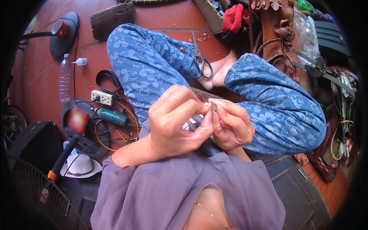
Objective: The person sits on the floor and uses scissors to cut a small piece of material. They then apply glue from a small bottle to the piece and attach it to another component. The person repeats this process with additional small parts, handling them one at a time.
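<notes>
Left hand [172, 119] and right hand [234, 124] meet in front of the shirt [184, 180], fingertips touching or nearly so, each closed in a pinch at one small round piece [214, 107]. It sits right between them, over the gap between the trouser legs, so neither hand has any distance to cover; the left's thumb and forefinger bear on it from the left, and the right's thumb and forefinger frame it from the right. More of its outline shows on the right hand's side, so that hand seems to have the fuller hold. Its face is turned up toward the person and looks ring-like; being about round, it offers no long axis that can be made out, and any hole through it is too small to judge. Beyond the hands and a little to their left, apart from both, lie the scissors [196, 50], over a trouser leg [153, 61] beside the bare feet [217, 73], handles toward the person and blades pointing away.
</notes>
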Demonstrator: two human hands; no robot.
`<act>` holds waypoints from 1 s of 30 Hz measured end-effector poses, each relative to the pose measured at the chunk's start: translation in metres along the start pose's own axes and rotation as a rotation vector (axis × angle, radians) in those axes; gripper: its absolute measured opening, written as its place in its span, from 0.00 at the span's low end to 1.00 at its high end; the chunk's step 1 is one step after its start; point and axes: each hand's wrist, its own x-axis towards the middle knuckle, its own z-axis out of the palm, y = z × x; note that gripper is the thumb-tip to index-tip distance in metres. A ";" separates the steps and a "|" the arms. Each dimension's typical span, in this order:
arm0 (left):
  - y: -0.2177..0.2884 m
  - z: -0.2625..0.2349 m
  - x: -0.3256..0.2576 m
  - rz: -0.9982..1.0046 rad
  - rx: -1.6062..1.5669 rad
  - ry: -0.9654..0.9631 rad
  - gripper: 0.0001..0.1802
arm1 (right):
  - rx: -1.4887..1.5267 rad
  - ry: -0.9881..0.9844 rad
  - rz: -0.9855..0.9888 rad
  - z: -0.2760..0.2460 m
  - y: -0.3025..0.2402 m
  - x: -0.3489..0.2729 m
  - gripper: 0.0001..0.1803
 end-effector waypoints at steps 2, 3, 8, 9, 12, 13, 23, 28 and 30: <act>-0.001 -0.001 -0.001 0.007 0.005 0.003 0.08 | 0.007 -0.006 -0.013 0.000 0.001 -0.001 0.11; -0.001 0.000 -0.001 0.012 0.006 0.005 0.08 | 0.005 -0.005 -0.024 0.000 0.002 -0.001 0.11; -0.001 0.001 -0.001 0.037 0.017 0.021 0.08 | 0.020 0.006 -0.058 0.000 0.004 -0.002 0.11; -0.001 0.001 0.000 0.043 0.022 0.024 0.08 | 0.017 0.011 -0.064 0.000 0.004 -0.002 0.11; 0.000 0.002 0.001 0.039 0.025 0.045 0.08 | 0.014 0.015 -0.067 0.001 0.005 -0.001 0.11; 0.002 0.002 0.001 0.024 0.018 0.059 0.08 | 0.015 0.010 -0.055 0.002 0.003 0.001 0.11; -0.062 -0.009 0.009 -0.180 0.095 0.233 0.05 | 0.389 -0.106 0.791 0.026 0.005 0.015 0.12; -0.110 -0.039 0.002 -0.429 -0.026 0.370 0.04 | 0.553 -0.137 0.816 0.092 0.104 0.048 0.09; -0.110 -0.035 0.002 -0.518 -0.106 0.280 0.05 | 0.513 -0.081 1.016 0.122 0.166 0.050 0.08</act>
